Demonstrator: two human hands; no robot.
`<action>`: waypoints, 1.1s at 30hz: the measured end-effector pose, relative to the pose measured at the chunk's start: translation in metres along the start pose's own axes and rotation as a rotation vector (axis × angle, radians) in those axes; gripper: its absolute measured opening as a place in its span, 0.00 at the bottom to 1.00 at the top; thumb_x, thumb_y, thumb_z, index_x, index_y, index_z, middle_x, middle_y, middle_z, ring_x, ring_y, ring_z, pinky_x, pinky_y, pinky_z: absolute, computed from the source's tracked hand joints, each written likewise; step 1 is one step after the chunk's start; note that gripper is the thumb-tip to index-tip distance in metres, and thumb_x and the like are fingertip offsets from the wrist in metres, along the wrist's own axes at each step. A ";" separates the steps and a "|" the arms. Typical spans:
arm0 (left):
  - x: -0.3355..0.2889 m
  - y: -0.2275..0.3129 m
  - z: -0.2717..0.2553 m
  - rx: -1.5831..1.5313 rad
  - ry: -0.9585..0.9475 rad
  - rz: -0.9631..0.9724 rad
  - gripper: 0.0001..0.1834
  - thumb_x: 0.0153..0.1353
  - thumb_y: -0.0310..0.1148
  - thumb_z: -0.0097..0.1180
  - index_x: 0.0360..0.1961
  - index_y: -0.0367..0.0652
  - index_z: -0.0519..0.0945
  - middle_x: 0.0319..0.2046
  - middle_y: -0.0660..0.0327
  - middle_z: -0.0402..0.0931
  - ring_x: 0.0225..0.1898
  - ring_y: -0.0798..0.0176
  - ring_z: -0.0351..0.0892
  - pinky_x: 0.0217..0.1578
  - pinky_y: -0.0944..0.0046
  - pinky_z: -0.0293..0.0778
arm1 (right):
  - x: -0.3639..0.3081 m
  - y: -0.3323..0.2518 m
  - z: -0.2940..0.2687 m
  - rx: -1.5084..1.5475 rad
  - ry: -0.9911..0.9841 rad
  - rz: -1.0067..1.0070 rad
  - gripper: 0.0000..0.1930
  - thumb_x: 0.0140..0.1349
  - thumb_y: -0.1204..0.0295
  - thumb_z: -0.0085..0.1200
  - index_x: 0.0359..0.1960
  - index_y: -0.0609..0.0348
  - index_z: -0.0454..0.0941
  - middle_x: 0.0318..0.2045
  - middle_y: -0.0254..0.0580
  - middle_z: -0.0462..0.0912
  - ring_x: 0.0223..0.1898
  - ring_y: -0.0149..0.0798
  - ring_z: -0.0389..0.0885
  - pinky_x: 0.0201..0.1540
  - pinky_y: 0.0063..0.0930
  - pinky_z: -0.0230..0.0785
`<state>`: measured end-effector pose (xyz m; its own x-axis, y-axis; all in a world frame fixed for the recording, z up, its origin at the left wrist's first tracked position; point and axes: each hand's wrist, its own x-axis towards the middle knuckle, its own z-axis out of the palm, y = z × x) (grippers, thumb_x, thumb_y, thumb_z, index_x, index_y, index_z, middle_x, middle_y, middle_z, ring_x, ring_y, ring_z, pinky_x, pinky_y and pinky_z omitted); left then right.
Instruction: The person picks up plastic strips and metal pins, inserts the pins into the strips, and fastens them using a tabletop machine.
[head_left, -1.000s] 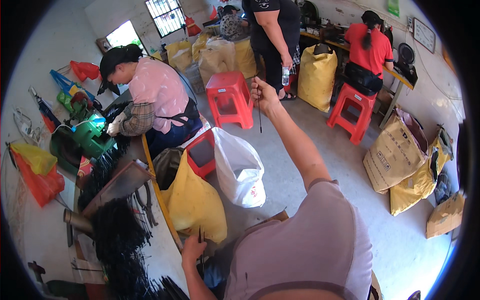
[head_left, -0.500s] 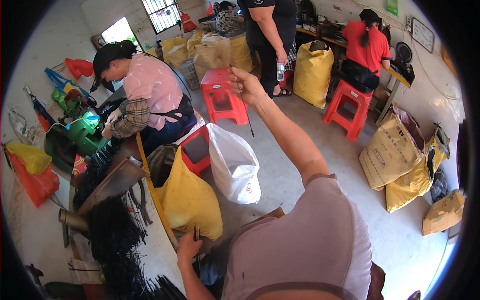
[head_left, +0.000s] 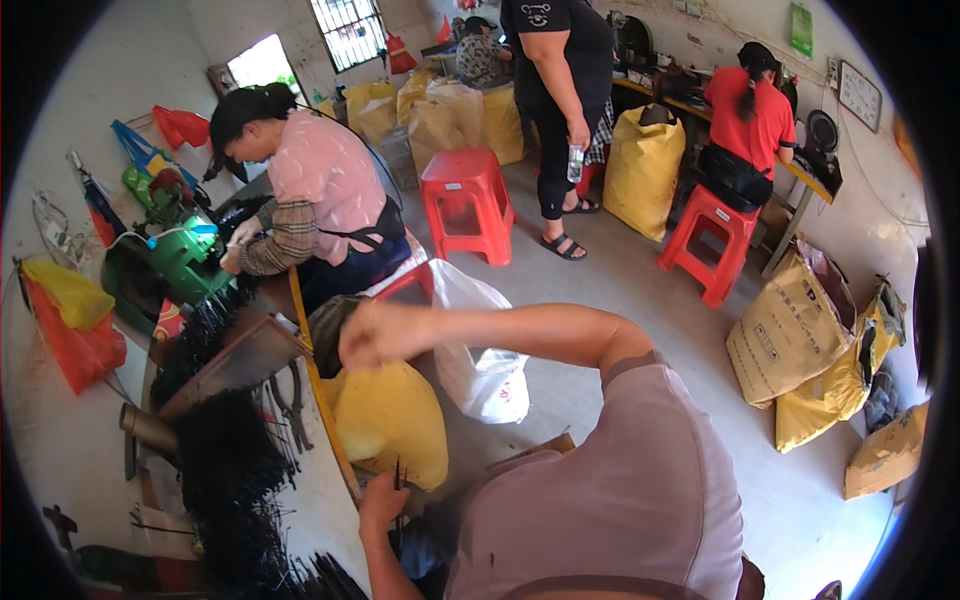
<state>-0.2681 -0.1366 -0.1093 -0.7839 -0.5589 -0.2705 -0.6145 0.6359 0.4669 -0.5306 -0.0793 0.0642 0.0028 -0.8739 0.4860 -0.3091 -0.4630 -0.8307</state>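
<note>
My left hand [head_left: 382,502] is closed at the table edge, low in the view. A slim dark object with narrow upright tips [head_left: 398,473] sticks out of its fist; its kind cannot be made out. My right hand [head_left: 385,333] is smeared by motion above the yellow sack [head_left: 392,420], and its fingers do not show clearly. No strip can be seen in it. Left of both hands, a large heap of thin black strips [head_left: 235,470] covers part of the table [head_left: 318,500]. Dark curved hand tools [head_left: 290,405] lie beside the heap.
An open white sack [head_left: 490,385] and a red stool [head_left: 468,205] stand ahead. At the table's far end a person in pink [head_left: 325,175] works at a green machine [head_left: 190,262]. Another person [head_left: 562,110] stands with a bottle. Cartons and sacks [head_left: 790,325] line the right wall.
My right hand has swung left and closer, from beside the red stool to over the yellow sack. The thin black strip it held is no longer visible. My left hand has barely moved.
</note>
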 end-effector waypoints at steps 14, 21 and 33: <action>0.004 0.002 -0.003 -0.099 -0.037 -0.012 0.11 0.39 0.30 0.51 0.22 0.32 0.72 0.19 0.46 0.72 0.23 0.50 0.74 0.25 0.58 0.68 | 0.009 -0.100 -0.060 0.504 -0.052 -0.358 0.12 0.56 0.72 0.46 0.39 0.68 0.70 0.16 0.33 0.66 0.12 0.22 0.57 0.15 0.13 0.48; 0.006 -0.007 0.003 -0.086 0.008 0.071 0.12 0.38 0.30 0.52 0.22 0.31 0.72 0.20 0.45 0.72 0.24 0.49 0.74 0.26 0.58 0.68 | -0.038 0.013 -0.091 0.894 0.351 -0.021 0.10 0.57 0.66 0.45 0.36 0.59 0.67 0.16 0.27 0.61 0.14 0.22 0.53 0.16 0.16 0.46; 0.009 -0.007 0.002 0.010 0.051 0.098 0.13 0.38 0.30 0.53 0.24 0.31 0.73 0.22 0.45 0.73 0.27 0.47 0.74 0.29 0.57 0.68 | -0.054 0.033 -0.081 0.886 0.522 0.039 0.11 0.56 0.67 0.48 0.37 0.61 0.67 0.16 0.29 0.65 0.12 0.21 0.54 0.13 0.15 0.45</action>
<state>-0.2711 -0.1449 -0.1171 -0.8348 -0.5199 -0.1811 -0.5363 0.6939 0.4804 -0.6179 -0.0353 0.0328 -0.4715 -0.8153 0.3361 0.5133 -0.5636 -0.6472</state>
